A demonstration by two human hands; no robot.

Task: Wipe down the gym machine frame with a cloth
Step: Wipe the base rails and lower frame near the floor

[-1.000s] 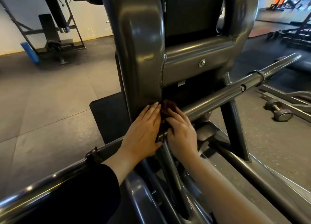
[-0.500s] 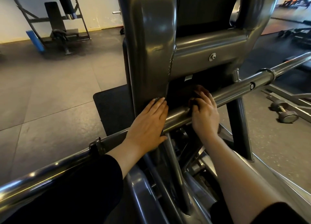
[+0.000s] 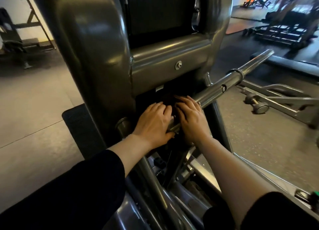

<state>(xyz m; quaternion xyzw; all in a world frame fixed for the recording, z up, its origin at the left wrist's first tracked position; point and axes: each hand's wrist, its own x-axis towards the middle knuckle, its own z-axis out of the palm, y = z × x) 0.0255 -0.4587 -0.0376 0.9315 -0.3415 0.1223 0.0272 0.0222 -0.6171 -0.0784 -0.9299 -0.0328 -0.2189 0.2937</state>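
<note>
Where both hands meet, left hand, right hand, crossbar edge.

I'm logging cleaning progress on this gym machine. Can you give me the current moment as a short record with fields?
setting: gym floor, grey machine frame close in front of the person
left hand: lies on the chrome bar, fingers curled over it
right hand: beside the left, fingers reaching into the dark gap under the crossbeam
cloth: only a dark patch shows above the fingers; which hand holds it cannot be told
nearby: dumbbell on the floor to the right
</note>
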